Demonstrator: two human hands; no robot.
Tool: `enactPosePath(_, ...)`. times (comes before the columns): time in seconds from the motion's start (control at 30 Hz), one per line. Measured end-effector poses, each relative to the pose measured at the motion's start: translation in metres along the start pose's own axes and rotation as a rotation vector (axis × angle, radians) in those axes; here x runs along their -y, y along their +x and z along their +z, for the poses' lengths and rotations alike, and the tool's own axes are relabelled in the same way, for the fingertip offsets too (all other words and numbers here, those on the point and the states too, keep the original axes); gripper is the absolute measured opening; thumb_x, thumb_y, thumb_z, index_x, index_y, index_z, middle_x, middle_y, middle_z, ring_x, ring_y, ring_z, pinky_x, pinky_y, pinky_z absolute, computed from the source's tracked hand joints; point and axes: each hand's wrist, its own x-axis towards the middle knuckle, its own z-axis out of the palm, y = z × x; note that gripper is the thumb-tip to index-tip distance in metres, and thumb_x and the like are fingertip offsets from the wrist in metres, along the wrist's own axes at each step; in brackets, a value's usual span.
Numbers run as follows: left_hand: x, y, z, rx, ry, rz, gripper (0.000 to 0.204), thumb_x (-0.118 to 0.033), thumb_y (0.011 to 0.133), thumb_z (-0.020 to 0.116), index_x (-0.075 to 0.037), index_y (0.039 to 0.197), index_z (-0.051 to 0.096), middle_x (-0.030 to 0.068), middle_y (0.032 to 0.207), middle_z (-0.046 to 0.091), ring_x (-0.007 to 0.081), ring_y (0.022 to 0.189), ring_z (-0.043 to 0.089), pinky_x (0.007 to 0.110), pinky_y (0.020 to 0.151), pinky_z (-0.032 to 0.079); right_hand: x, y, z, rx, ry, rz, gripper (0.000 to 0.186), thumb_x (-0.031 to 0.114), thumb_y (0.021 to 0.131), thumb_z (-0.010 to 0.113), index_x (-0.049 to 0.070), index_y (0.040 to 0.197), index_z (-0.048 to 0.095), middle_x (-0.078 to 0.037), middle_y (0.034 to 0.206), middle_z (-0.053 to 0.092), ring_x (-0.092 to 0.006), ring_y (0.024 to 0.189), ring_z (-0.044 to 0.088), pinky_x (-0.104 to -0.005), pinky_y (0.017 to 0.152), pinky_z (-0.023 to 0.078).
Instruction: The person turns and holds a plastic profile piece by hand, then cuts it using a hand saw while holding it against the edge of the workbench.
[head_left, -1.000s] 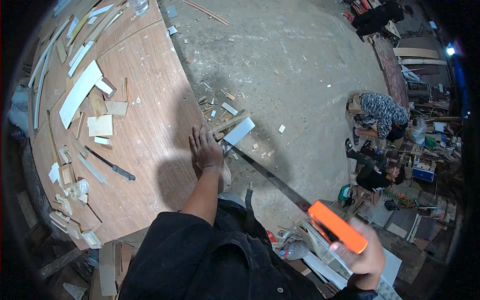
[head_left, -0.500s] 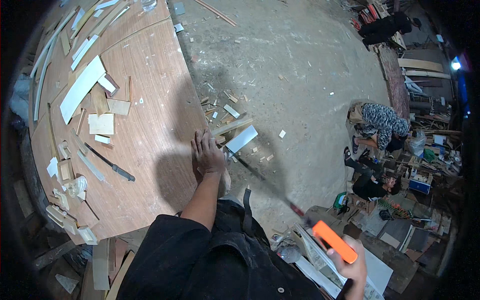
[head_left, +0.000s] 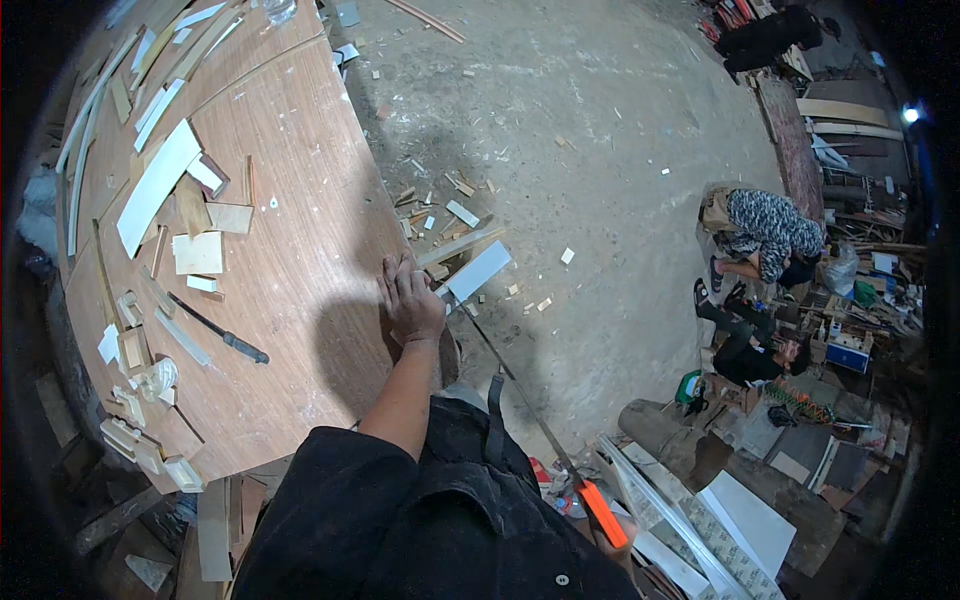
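My left hand (head_left: 412, 308) lies with fingers spread and slightly bent over pieces at the worktable's edge, beside a white-faced strip (head_left: 478, 271) and a pale wooden strip (head_left: 458, 247), both projecting past the edge. My right hand (head_left: 614, 532), low and partly behind my dark clothing, is closed on the orange handle (head_left: 601, 511) of a handsaw. The saw's dark blade (head_left: 520, 395) runs diagonally up to the white-faced strip just right of my left hand. A black-handled tool (head_left: 230, 335) lies on the table to the left.
The wood-topped worktable (head_left: 300, 200) holds several offcuts and strips. Scraps lie on the concrete floor (head_left: 600, 120). At right are two people low to the floor (head_left: 775, 230) (head_left: 745, 355), another person (head_left: 760, 40) farther back, and cluttered materials. White boards (head_left: 745, 525) lie at lower right.
My right hand with the saw has swung left and down, partly behind my body, and the blade sits at a steeper angle. My left hand stays at the table's edge.
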Motion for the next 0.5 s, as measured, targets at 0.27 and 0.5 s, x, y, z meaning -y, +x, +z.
enactPosePath(0.27, 0.003, -0.003, -0.009, 0.008, 0.052, 0.036, 0.009, -0.010, 0.089, 0.056, -0.006, 0.095, 0.061, 0.0128, 0.142, 0.051, 0.0389, 0.144, 0.032, 0.062, 0.116, 0.023, 0.062, 0.025, -0.046, 0.011, -0.322, -0.289, 0.026, 0.011, 0.068, 0.081, 0.010, 0.064, 0.055, -0.007, 0.056, 0.053, -0.0289, 0.044, 0.054, -0.0369, 0.043, 0.042)
enactPosePath(0.5, -0.002, -0.003, -0.014, 0.067, 0.079, 0.045, 0.017, -0.017, 0.092, 0.055, -0.005, 0.101, 0.064, 0.0101, 0.141, 0.051, 0.0374, 0.145, 0.031, 0.061, 0.117, 0.022, 0.105, 0.010, -0.061, -0.016, 0.096, 0.267, 0.025, 0.026, 0.076, 0.079, 0.004, 0.072, 0.067, -0.005, 0.057, 0.059, -0.0195, 0.048, 0.056, -0.0323, 0.050, 0.043)
